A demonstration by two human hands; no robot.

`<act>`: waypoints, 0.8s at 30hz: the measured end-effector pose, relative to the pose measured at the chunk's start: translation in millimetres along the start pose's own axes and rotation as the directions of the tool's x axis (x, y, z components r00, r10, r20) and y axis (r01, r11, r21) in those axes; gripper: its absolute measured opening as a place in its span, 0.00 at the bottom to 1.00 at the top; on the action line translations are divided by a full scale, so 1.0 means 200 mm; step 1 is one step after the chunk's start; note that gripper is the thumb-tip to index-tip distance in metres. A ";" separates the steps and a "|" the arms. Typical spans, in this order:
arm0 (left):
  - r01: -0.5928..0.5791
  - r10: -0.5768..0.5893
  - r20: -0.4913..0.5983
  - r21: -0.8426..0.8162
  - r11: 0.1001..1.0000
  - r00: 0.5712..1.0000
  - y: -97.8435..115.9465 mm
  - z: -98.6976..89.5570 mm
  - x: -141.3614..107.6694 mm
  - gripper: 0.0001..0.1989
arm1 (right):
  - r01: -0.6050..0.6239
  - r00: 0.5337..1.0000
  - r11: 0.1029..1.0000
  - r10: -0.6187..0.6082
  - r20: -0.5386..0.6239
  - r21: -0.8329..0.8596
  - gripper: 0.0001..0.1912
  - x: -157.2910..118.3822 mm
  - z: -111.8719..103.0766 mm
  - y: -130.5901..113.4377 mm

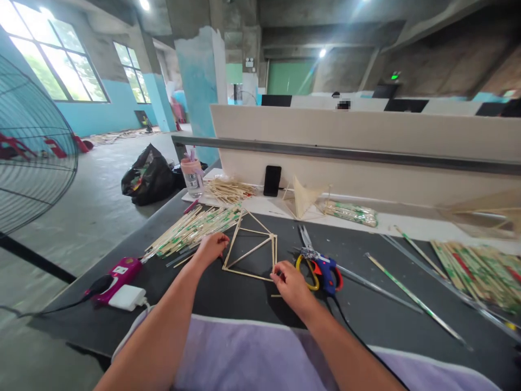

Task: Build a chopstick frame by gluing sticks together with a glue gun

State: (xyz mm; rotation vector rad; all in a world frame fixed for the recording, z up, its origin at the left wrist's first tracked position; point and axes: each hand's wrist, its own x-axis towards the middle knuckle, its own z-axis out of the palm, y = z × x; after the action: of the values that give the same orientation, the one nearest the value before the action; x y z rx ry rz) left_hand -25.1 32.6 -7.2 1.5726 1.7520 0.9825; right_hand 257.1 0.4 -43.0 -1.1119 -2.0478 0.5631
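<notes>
A frame of thin wooden sticks (251, 247), glued into triangles, lies on the dark table (228, 296). My left hand (211, 247) rests at its left side, fingers curled by a stick near the pile of wrapped chopsticks (195, 228). My right hand (291, 285) pinches the frame's near right corner. Just right of that hand lie scissors with yellow handles (306, 255) and a blue glue gun (328, 270).
A pink power strip (120, 274) with a white plug sits at the table's left edge. Loose sticks (228, 190), a bottle (192, 174), a black phone (272, 180) and a finished stick pyramid (303, 198) stand at the back. More wrapped chopsticks (476, 271) lie right. A fan cage (32, 146) stands left.
</notes>
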 end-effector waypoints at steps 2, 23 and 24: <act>0.007 -0.007 -0.019 0.014 1.000 1.000 -0.01 0.00 0.00 0.10 | 0.015 1.000 1.000 -0.015 0.004 -0.017 0.05 -0.01 -0.02 -0.01; 0.050 -0.054 -0.124 -0.031 0.998 0.991 -0.04 0.02 0.02 0.14 | 0.112 0.975 0.991 -0.123 -0.182 -0.069 0.06 0.02 -0.09 0.03; 0.053 -0.056 -0.127 -0.032 0.998 0.990 -0.05 0.02 0.02 0.14 | 0.100 0.979 0.992 -0.111 -0.171 -0.071 0.06 0.02 -0.09 0.02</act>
State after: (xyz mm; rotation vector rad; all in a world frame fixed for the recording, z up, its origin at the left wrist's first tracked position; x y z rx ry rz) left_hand -28.1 35.9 -16.5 1.4650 1.8493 1.0980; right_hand 272.0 6.3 -33.2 -1.0425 -1.9691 0.3388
